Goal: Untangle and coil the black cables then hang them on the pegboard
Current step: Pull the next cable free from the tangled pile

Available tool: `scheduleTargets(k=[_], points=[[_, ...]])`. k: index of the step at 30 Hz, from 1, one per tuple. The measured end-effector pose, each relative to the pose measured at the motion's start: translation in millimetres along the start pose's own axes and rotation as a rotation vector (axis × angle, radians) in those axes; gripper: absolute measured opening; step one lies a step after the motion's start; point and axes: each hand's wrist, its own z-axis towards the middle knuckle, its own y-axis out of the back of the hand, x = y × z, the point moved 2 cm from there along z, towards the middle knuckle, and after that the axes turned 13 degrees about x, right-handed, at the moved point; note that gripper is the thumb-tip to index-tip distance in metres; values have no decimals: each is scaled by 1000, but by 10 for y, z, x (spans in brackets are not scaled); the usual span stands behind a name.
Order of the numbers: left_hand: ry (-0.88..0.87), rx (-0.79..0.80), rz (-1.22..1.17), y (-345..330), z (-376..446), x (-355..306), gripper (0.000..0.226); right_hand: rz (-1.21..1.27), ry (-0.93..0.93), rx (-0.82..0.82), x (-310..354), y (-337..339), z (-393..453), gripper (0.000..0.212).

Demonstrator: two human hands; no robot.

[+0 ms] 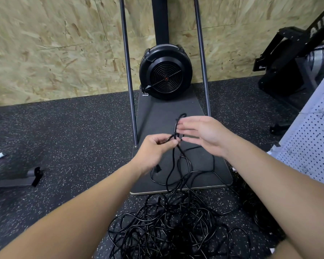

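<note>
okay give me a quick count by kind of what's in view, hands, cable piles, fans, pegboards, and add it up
Hands: 2, the left hand pinching a black cable, the right hand open beside its loop
Tangled cable piles on the floor: 1; single cables in it cannot be counted
Black round fans: 1
White pegboards: 1
Total: 5

place: gym | cues: fan-wheel machine (166, 71); speckled rubber floor (64, 137); OSB wall (54, 43)
</note>
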Motion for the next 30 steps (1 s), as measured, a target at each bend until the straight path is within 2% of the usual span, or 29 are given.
scheduleTargets(k=[5,7,9,11,15,21,23,26,28,30], points=[[-1,-113,-99,172,69,-82,18,-395,-95,-153,-178,85,46,22],[-13,-156,-127,215,76,-128,20,-452,-147,-82,-211,64,19,18],[-23,-197,-136,256,81,-158,22,-484,-253,66,-253,22,-34,16],[-27,-243,-148,309,78,-191,23,-580,-357,197,-308,-16,-83,25],[15,-301,-182,437,90,-168,23,-613,-427,313,-422,-23,-101,17],[8,-285,-182,512,81,-135,22,-615,-362,350,-304,-25,-152,19],[14,-267,-230,505,81,-116,20,-553,-285,272,-269,-60,-132,20],[68,-267,-226,450,85,-75,19,-354,-127,67,-158,-67,-72,20],[107,-202,-208,388,90,-47,28,-207,-37,-20,-53,-36,-50,21],[156,-100,-155,308,79,-4,40,-83,32,-39,28,-17,-41,22]])
